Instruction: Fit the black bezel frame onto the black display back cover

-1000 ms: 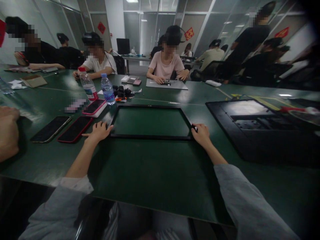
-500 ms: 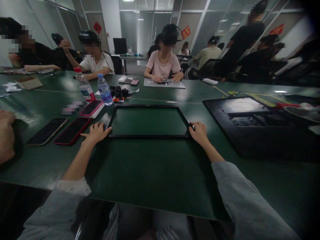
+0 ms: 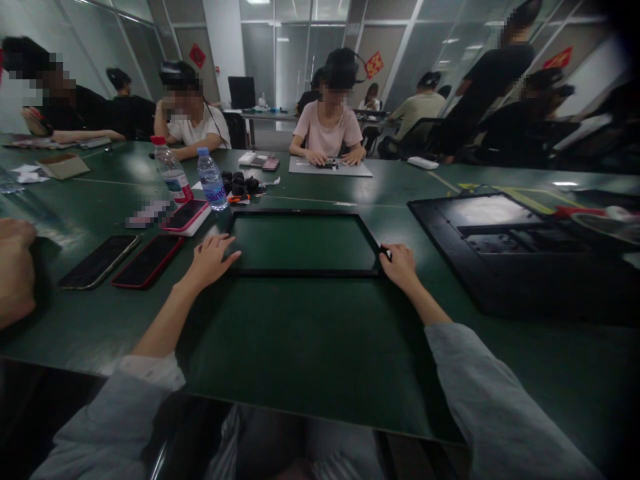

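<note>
Black rectangular frame (image 3: 300, 273) is laid flat on the green table (image 3: 300, 347), set between the person's two hands, long sides running left to right; green tabletop is seen through its middle. Hands are held well apart, one at each short side. Left hand (image 3: 213, 257) is placed over the left side bar, fingers and thumb parted, fingertips reached past the bar to the inside; how firmly it is pressed there cannot be told. Right hand (image 3: 399, 263) is closed on the right side bar near the front corner, thumb and bent fingers clamped around it.

Left of the frame, a dark phone (image 3: 97, 262) and a red-edged phone (image 3: 149, 261) are laid side by side, near the left forearm. Behind them a pink-edged phone (image 3: 186, 215) is rested on a white box (image 3: 199, 225). A red-capped bottle (image 3: 173, 173) and a blue-capped bottle (image 3: 213, 180) are stood upright just beyond. To the right, a large black panel (image 3: 500, 280) is set apart from the frame. At the left edge another person's hand (image 3: 15, 270) is partly shown. Across the table, a grey board (image 3: 350, 169) is worked at by a person in pink (image 3: 327, 127).
</note>
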The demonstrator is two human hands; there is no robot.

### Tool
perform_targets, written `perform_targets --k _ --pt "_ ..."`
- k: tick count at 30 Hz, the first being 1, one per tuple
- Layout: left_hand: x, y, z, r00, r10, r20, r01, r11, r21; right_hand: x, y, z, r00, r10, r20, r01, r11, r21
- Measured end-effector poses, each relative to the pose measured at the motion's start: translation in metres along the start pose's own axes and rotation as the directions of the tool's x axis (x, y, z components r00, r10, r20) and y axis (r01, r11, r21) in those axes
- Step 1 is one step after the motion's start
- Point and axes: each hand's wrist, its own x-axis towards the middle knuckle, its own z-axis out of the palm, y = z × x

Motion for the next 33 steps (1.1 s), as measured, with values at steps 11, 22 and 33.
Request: perform_targets --k 11,22,33 --pt "-0.005 0.013 -0.003 0.963 0.178 0.202 -0.145 0.975 -0.167 0.003 0.006 0.005 1.000 -0.022 -0.020 0.022 1.000 -0.019" --pt "0.003 -0.001 0.003 0.977 0.195 0.087 -0.159 0.938 -0.309 0.006 0.011 0.010 0.998 -0.032 -0.060 0.036 0.997 0.068" --pt "0.005 0.001 0.004 1.000 0.014 -0.012 -0.018 0.895 -0.446 -0.003 0.055 -0.054 0.860 0.122 -0.495 -0.124 0.992 0.031"
